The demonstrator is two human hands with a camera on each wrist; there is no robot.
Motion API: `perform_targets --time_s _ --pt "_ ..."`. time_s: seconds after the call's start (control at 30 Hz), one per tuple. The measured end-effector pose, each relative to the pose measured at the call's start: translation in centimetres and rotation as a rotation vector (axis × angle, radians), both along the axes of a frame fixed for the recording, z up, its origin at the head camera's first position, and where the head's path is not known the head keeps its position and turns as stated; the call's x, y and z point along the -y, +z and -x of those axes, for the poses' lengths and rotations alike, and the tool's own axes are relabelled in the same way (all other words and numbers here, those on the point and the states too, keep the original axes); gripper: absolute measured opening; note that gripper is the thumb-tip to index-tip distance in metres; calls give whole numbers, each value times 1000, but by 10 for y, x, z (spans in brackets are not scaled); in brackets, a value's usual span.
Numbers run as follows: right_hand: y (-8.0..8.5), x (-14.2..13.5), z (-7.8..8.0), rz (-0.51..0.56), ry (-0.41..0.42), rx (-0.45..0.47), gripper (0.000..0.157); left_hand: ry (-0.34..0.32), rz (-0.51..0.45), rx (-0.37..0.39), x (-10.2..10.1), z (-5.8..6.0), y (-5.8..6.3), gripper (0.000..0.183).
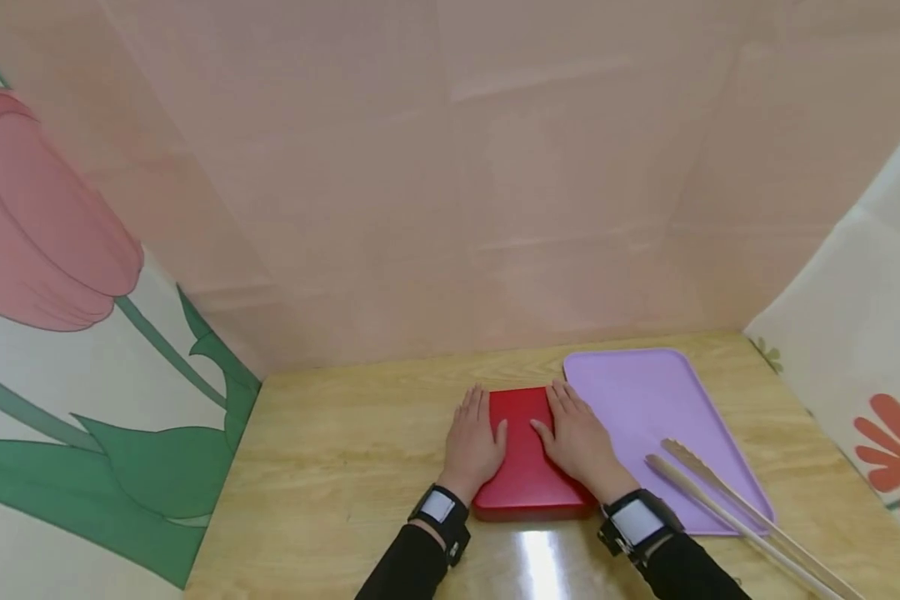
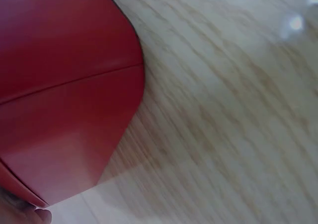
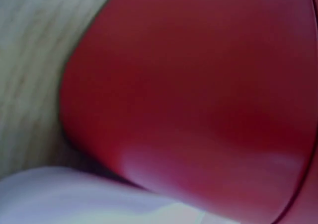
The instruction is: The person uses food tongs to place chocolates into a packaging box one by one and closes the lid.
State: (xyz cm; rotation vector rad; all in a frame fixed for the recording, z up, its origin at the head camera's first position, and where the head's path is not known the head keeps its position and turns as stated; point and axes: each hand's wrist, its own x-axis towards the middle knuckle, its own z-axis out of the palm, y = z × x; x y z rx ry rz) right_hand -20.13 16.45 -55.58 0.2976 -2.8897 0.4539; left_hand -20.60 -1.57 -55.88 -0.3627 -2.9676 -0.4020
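A flat red box (image 1: 523, 467) with rounded corners lies on the wooden table. My left hand (image 1: 474, 446) rests along its left side, fingers straight and pointing away, thumb toward the lid. On the opposite side my right hand (image 1: 583, 440) mirrors it, with the thumb over the top and straight fingers along the edge. Up close in the left wrist view, the box (image 2: 64, 129) shows a thin seam round its side, and the left fingertips (image 2: 27, 215) peek in at the bottom corner. The right wrist view is filled mostly by the smooth red surface (image 3: 189, 85).
A lilac tray (image 1: 622, 396) lies right beside the box, partly behind my right hand. Long pale tongs (image 1: 720, 509) lie across its near right corner and reach toward the table's front. A pink cloth (image 1: 457, 208) hangs behind, with flower-printed panels on both sides.
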Motion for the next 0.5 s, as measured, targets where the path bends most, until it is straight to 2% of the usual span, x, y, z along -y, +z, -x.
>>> perform_targets --time_s 0.13,0.27,0.4,0.5 --pt "-2 1 3 12 -5 -7 75 -3 -22 -12 2 3 1 62" --pt "-4 4 6 7 -10 20 74 7 -46 7 4 6 -3 62" --pt "-7 5 11 -25 -7 44 74 23 -14 13 6 11 -4 63" --pt "-6 3 13 -42 -1 21 74 25 14 10 12 13 -2 64"
